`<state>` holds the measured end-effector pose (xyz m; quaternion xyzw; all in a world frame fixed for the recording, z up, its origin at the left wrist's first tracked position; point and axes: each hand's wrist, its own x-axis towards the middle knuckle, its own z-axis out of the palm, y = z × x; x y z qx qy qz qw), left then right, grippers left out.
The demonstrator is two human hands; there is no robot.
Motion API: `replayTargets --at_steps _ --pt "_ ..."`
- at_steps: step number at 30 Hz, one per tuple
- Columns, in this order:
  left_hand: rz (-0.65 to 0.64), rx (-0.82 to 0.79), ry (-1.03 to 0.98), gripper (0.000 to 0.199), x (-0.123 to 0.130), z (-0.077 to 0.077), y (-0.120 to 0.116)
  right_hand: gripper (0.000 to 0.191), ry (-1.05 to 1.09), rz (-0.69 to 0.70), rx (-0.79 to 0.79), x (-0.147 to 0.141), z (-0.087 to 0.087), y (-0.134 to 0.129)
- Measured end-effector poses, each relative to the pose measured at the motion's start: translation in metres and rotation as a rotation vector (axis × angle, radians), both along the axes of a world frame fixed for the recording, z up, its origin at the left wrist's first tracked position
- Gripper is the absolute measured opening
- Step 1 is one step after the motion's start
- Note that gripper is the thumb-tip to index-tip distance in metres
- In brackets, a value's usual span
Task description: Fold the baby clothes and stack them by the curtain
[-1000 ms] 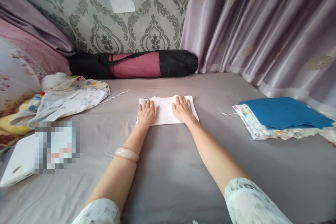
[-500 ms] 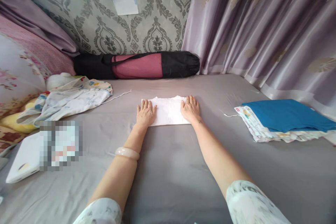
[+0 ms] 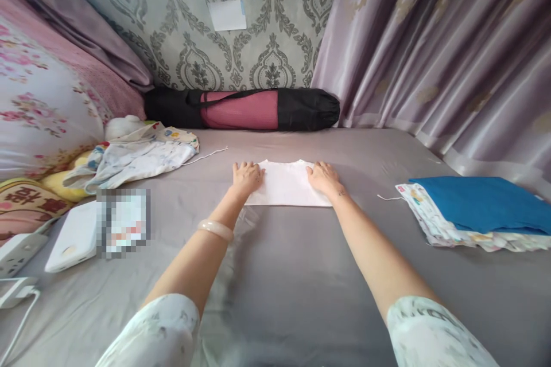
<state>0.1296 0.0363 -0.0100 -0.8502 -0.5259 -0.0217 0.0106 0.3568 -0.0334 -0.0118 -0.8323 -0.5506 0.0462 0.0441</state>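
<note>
A folded white garment lies flat on the grey bed sheet in front of me, its long side running left to right. My left hand is at its upper left corner, fingers curled and closed on the fabric. At the upper right corner, my right hand also has bent fingers closed on the cloth, with the thumb on its top face. The fingertips of both hands are partly hidden. A pale bangle circles my left forearm.
Right: a blue folded cloth on patterned folded cloths. Left: a crumpled patterned garment, a white device, a blurred-out item and a power strip. A black-and-pink rolled bag lies along the wall.
Both hands went from lying flat with spread fingers to curled fingers at the garment's upper corners. The view has shifted left, bringing the power strip into sight.
</note>
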Motion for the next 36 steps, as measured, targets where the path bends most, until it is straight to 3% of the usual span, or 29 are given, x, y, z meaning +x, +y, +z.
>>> replayTargets --at_steps 5,9,16,20,24,28,32,36 --pt "0.007 -0.146 0.076 0.027 0.004 0.029 0.034 0.027 0.032 0.101 -0.179 0.025 0.036 0.014" --pt "0.021 -0.286 0.080 0.016 0.011 0.036 0.064 0.024 -0.004 0.158 -0.297 0.030 0.054 0.027" --pt "-0.031 -0.524 0.202 0.029 0.023 0.034 0.106 0.032 -0.058 0.219 -0.474 0.030 0.051 0.059" --pt "-0.057 -0.558 0.208 0.032 0.023 0.035 0.116 0.035 -0.066 0.240 -0.522 0.033 0.047 0.068" --pt "-0.072 -0.554 0.237 0.039 0.020 0.032 0.121 0.038 -0.050 0.238 -0.545 0.036 0.047 0.069" --pt "-0.077 -0.520 0.195 0.032 0.016 0.025 0.116 0.043 -0.028 0.224 -0.530 0.033 0.048 0.062" --pt "-0.059 -0.472 0.099 0.030 0.007 0.022 0.093 0.043 -0.022 0.203 -0.463 0.026 0.044 0.046" --pt "-0.018 -0.356 0.000 0.031 -0.003 0.025 0.066 0.044 -0.052 0.217 -0.293 0.023 0.038 0.025"
